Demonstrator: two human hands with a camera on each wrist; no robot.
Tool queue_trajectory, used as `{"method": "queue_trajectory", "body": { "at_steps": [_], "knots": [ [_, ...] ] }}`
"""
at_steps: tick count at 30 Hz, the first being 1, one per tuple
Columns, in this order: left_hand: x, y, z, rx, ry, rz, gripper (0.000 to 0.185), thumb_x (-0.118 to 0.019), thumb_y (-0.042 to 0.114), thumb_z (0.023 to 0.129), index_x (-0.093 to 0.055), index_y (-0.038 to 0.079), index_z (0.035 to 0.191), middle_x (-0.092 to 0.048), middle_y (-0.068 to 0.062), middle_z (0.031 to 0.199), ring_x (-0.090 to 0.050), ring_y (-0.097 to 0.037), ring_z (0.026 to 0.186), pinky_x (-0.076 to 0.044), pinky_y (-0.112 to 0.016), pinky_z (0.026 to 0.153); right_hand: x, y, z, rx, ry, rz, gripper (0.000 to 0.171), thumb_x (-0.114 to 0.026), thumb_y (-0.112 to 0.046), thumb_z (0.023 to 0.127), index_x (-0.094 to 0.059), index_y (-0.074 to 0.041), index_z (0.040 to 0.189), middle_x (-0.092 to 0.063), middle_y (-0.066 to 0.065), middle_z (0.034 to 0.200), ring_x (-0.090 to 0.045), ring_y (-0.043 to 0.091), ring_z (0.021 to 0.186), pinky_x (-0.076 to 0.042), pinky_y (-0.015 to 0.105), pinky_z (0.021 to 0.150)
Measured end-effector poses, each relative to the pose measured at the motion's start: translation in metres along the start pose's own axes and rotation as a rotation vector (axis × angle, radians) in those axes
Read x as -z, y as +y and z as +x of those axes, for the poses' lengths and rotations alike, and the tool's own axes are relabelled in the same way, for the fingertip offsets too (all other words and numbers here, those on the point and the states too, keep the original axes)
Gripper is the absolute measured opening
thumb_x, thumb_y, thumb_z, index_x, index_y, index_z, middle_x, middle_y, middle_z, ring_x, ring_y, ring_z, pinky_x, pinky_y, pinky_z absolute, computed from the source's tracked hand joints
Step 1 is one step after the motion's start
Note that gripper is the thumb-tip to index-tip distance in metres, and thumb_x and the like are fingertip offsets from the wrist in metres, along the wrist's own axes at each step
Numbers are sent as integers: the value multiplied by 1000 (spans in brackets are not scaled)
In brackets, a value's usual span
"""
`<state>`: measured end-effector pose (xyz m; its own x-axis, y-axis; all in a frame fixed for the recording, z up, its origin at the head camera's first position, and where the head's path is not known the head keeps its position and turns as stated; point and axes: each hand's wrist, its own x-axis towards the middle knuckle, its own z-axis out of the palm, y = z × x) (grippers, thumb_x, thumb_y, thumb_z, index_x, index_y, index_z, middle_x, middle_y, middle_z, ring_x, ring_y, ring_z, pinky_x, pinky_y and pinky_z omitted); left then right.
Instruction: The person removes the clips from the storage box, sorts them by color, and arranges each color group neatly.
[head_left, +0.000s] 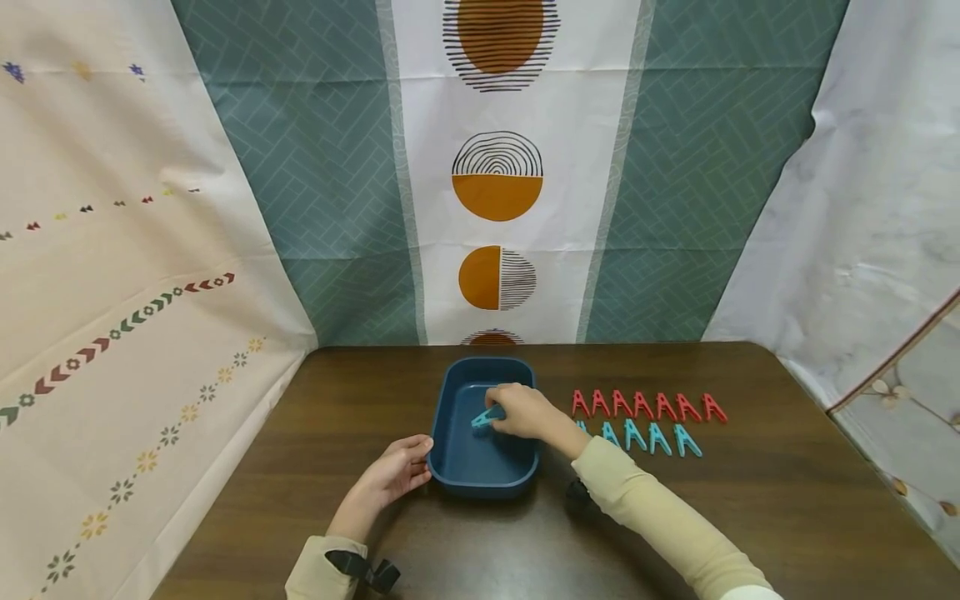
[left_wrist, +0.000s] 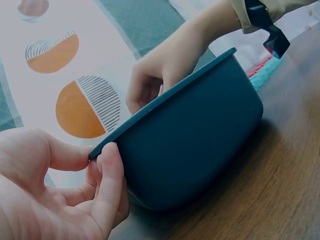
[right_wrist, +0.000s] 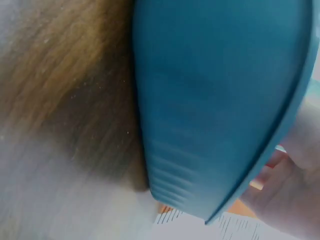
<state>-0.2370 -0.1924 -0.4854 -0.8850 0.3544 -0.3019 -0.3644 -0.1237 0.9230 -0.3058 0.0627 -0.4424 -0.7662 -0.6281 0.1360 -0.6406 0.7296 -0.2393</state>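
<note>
A dark blue plastic bin [head_left: 483, 482] stands on the table. At its left side my left hand [head_left: 396, 470] pinches the rim, thumb above and fingertips against the outer wall; the left wrist view shows this hand [left_wrist: 65, 185] close up. Reaching over the bin's right side, my right hand [head_left: 519, 410] holds a light blue clothespin [head_left: 483, 419] inside the bin, above its floor. In the right wrist view the bin's outer wall [right_wrist: 215, 100] hides the clothespin and part of my right hand [right_wrist: 290, 185].
Right of the bin lies a row of several red clothespins [head_left: 642, 406]. In front of it runs a row of light blue clothespins [head_left: 657, 439], partly hidden by my right forearm. The brown wooden table [head_left: 360, 392] ends at a patterned cloth backdrop [head_left: 330, 183].
</note>
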Motion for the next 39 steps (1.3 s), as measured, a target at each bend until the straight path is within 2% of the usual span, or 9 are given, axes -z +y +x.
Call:
{"method": "queue_trajectory", "body": {
  "at_steps": [10,17,26,33,39],
  "knots": [
    [1,-1,2,3,5,17,6,-51,18,100,-52,13,101,-60,6,78,-56,-5,70,-51,-17,67,8,9,-17,48,132,121,20,-73,-22,84,-65,-13,100,-65,1,91,-58,13,75,-48,22,65],
    [1,-2,2,3,8,9,6,-52,18,100,-52,12,102,-60,6,77,-56,-4,68,-52,-17,65,6,11,-25,56,189,143,20,-75,-20,82,-65,-13,98,-64,0,88,-57,11,74,-49,21,65],
    [1,-1,2,5,18,24,5,-53,19,99,-54,13,99,-60,6,77,-56,-5,70,-52,-17,66,1,23,-37,132,348,257,19,-74,-14,79,-61,-13,94,-60,1,83,-55,9,69,-47,18,61],
    [1,-1,2,12,23,15,5,-53,18,99,-54,13,99,-60,5,77,-57,-6,70,-51,-18,67,8,27,-47,109,298,334,19,-73,-12,79,-59,-11,92,-60,4,84,-62,23,69,-48,19,60],
    [0,0,2,10,21,17,6,-51,17,100,-54,13,99,-60,5,77,-57,-5,69,-51,-17,66,13,32,-57,85,299,356,20,-73,-12,77,-59,-12,91,-60,3,83,-60,15,68,-50,19,60]
  ]
}}
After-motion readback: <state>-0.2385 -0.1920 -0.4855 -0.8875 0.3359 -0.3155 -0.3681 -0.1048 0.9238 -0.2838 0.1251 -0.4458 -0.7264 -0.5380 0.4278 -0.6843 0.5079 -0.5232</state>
